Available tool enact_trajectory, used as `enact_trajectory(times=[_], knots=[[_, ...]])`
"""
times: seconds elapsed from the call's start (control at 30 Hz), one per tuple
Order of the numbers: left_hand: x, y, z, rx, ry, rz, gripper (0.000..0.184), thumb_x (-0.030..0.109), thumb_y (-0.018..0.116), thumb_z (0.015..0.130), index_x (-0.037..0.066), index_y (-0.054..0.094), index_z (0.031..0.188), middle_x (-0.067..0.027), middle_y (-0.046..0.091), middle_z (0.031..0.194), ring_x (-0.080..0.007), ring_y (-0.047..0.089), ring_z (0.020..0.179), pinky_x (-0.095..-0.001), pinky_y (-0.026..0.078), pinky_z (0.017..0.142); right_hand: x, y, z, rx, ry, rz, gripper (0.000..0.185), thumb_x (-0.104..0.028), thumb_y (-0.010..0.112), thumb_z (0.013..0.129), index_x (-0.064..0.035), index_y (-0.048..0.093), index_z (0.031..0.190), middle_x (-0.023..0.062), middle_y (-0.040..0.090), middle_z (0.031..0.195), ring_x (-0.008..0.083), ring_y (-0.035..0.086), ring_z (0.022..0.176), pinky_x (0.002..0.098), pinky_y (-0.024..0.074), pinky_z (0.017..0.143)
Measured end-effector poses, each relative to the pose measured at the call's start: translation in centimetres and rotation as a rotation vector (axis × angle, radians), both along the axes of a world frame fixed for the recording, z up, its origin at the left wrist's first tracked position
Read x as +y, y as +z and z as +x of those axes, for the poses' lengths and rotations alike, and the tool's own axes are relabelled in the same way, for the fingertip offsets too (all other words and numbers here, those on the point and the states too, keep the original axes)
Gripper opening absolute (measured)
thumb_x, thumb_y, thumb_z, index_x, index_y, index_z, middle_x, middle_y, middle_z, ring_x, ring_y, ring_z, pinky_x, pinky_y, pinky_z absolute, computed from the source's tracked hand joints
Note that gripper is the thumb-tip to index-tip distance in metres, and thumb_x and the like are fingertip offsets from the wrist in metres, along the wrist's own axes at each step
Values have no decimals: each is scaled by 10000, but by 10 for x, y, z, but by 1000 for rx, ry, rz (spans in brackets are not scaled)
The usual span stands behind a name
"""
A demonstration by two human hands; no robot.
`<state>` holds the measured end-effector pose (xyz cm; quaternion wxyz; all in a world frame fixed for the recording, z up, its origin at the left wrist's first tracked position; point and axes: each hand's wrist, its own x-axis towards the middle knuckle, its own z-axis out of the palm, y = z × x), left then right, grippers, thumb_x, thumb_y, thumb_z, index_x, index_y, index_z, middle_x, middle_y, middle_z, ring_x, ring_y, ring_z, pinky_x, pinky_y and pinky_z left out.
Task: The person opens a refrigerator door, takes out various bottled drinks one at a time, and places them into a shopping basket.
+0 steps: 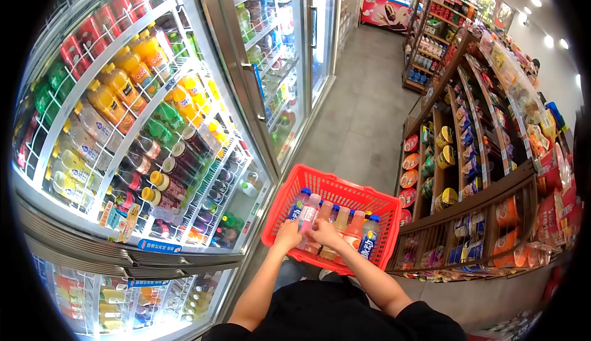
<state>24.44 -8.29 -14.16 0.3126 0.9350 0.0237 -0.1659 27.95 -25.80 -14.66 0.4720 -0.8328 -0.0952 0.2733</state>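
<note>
Grey floor (363, 76) runs as an aisle through a shop, from the middle of the frame to its upper centre, where a red and pink chest freezer (385, 12) stands. Tall drinks fridges line the left side; the nearest fridge (206, 27) fills the left of the frame, with red cans (104, 20) on its top row at upper left and orange bottles (123, 82), green bottles (163, 125) and dark bottles (169, 184) on the racks below. Along the right side, brown shelves (458, 208) carry noodle cups (446, 156) and bright packets, and ceiling lights (535, 1) shine at upper right.

Just below the centre of the frame is a red basket (345, 185); what bears its weight cannot be made out. Both of the person's hands reach over its near side, from the bottom of the frame. Between them is a pink bottle (310, 208), its pale cap towards the top of the frame. The left hand (287, 237) is curled against the bottle's left side, and the right hand (323, 233) has its fingers bent in at the lower right of it, so the two grip it together. Beside it in the basket stand a blue-capped bottle (299, 202) on the left, a pale yellow bottle (340, 221), an orange-red bottle (354, 225) and, at the right, a blue-labelled bottle (369, 239).
</note>
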Motion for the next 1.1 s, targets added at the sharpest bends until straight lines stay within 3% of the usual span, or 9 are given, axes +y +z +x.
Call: enact_trajectory(times=[0.07, 0.17, 0.23, 0.3, 0.37, 0.4, 0.53, 0.7, 1.1], knots=[[0, 10, -1, 10, 15, -28, 467, 233, 608, 867, -12, 562, 1261, -303, 593, 1130, -466, 566, 1077, -494, 450, 962, -7, -11, 1, 72, -42, 62, 332, -151, 628, 890, 1, 616, 1185, 110, 695, 915, 173, 671, 786, 308, 578, 678], [6, 23, -3, -46, 88, -44, 453, 224, 592, 881, -12, 564, 1266, -300, 592, 1152, -448, 572, 1090, -490, 454, 954, -14, 34, 0, 225, -96, 143, 428, -170, 618, 923, 1, 536, 1307, 119, 672, 993, 163, 670, 819, 298, 590, 702], [5, 38, -6, -230, 176, -238, 437, 225, 576, 891, -17, 575, 1256, -296, 592, 1169, -435, 572, 1097, -497, 451, 950, -24, 41, -4, 316, -115, 268, 524, -209, 629, 938, 5, 453, 1383, 114, 641, 1071, 165, 663, 870, 292, 589, 691], [-1, 54, -10, -277, 186, -194, 378, 201, 565, 915, -12, 600, 1225, -262, 618, 1132, -388, 613, 1042, -455, 484, 904, -26, 49, -4, 317, -78, 215, 516, -222, 605, 964, 1, 433, 1397, 88, 630, 1102, 161, 654, 921, 283, 578, 714], [-4, 79, -17, -390, 309, -430, 312, 173, 557, 945, -10, 621, 1189, -217, 640, 1104, -290, 657, 959, -358, 510, 852, -26, 68, -7, 315, -55, 410, 441, -211, 566, 985, -14, 472, 1369, 70, 634, 1084, 150, 648, 924, 281, 557, 769], [-9, 83, -24, -451, 409, -557, 259, 156, 549, 969, 17, 640, 1167, -134, 672, 1018, -179, 658, 882, -285, 506, 800, -26, 83, -7, 296, -60, 514, 414, -213, 551, 994, -19, 487, 1354, 68, 635, 1085, 145, 643, 925, 282, 545, 794], [-5, 93, -82, -590, 728, -777, 240, 130, 492, 1012, -5, 635, 1149, -66, 669, 1012, -127, 623, 903, -273, 504, 827, 13, 102, -16, 325, 152, 702, 353, -207, 524, 1008, -37, 523, 1317, 77, 637, 1101, 150, 627, 959, 296, 529, 843], [16, 76, -129, -713, 939, -743, 228, 158, 493, 1019, 13, 635, 1123, -36, 660, 965, -107, 601, 866, -262, 489, 815, 47, 125, -45, 349, 313, 769, 350, -230, 513, 1017, -41, 526, 1311, 68, 641, 1115, 140, 621, 975, 297, 511, 852], [110, 145, -247, -1017, 1246, -676, 237, 154, 513, 1007, 25, 602, 1184, -56, 654, 986, -109, 598, 848, -247, 479, 776, 185, 152, -122, 447, 577, 874, 365, -253, 487, 1016, -21, 537, 1294, 111, 651, 1097, 189, 657, 956, 318, 530, 846]])
